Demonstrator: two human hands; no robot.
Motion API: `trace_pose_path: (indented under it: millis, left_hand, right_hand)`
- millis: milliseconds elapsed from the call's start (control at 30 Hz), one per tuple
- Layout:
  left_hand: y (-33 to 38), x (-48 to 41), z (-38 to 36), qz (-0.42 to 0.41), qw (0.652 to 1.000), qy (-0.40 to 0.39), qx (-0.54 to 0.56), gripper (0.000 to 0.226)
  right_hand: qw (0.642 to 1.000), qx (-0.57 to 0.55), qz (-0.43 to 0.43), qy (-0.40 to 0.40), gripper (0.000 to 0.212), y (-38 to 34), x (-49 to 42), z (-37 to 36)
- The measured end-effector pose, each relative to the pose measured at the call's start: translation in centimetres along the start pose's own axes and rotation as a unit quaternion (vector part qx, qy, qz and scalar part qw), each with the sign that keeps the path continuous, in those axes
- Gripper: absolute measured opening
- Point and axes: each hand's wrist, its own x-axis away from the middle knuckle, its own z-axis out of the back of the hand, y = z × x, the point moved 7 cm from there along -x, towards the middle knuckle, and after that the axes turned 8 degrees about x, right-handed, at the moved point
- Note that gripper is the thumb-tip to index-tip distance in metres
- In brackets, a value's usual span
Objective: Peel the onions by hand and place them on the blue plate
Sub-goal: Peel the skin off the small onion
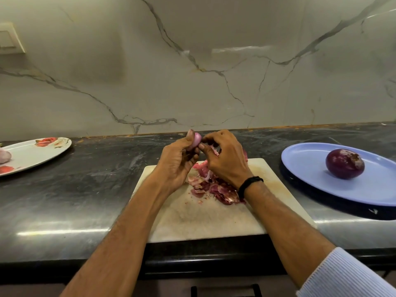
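Left hand: the left hand [177, 166] is curled round a small, round, pink-purple onion [196, 139], thumb on its top, and holds it up above the far edge of the board.
Right hand: the right hand [225, 161] has bent fingers, and its thumb and forefinger pinch at the side of that same onion. It seems to pinch a bit of skin, but the skin itself is too small to tell.
Onion in hand: it shows smooth and pale pink, so I judge it nearly peeled.
Done: one large, dark purple peeled onion [345, 163] lies on the oval blue plastic plate [304, 159], well to the right.
Waste: a heap of dry reddish onion skins [214, 187] lies on the white rectangular cutting board [203, 219], under the hands.
Left to do: finish this onion and carry it to the blue plate.
Maybe more: the white oval plate with red flowers [38, 155] at far left holds a pale round thing [4, 156], cut by the frame edge, perhaps an unpeeled onion.
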Motion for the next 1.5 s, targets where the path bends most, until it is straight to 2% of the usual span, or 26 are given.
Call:
trace_pose_path:
  millis: [133,233,500,633,867,1067,1167,1500]
  left_hand:
    - [-0.2,0.0,0.2,-0.001,0.999,0.008,-0.041,0.032]
    - [-0.2,0.2,0.2,-0.006,0.999,0.013,-0.029,0.027]
    - [0.1,0.1,-0.1,-0.022,0.999,0.000,-0.026,0.028]
    - [0.2,0.1,0.2,-0.025,0.999,0.028,0.012,0.027]
    - [0.1,0.3,-0.1,-0.025,1.000,0.006,-0.011,0.030]
    - [0.4,-0.5,0.5,-0.075,0.990,0.021,-0.118,0.039]
    - [0.5,-0.4,0.2,-0.084,0.990,0.005,-0.109,0.039]
    - [0.6,0.0,0.0,-0.079,0.989,-0.008,-0.128,0.033]
  right_hand:
    - [1.000,-0.012,-0.003,0.025,0.017,-0.2,0.0,0.7]
    - [1.000,-0.019,-0.002,0.019,0.019,-0.4,-0.1,0.7]
    - [1.000,-0.029,-0.002,0.006,0.019,-0.6,-0.1,0.5]
    - [0.999,-0.024,0.002,0.020,0.016,-0.5,0.0,0.6]
    - [0.998,-0.031,0.001,0.054,0.013,-0.5,0.0,1.2]
    - [0.998,-0.046,-0.007,-0.036,0.037,-0.1,-0.1,-0.5]
    - [0.995,-0.067,0.010,-0.070,0.044,-0.8,0.0,-1.0]
    - [0.997,-0.068,0.036,-0.030,0.024,-1.4,0.2,0.1]
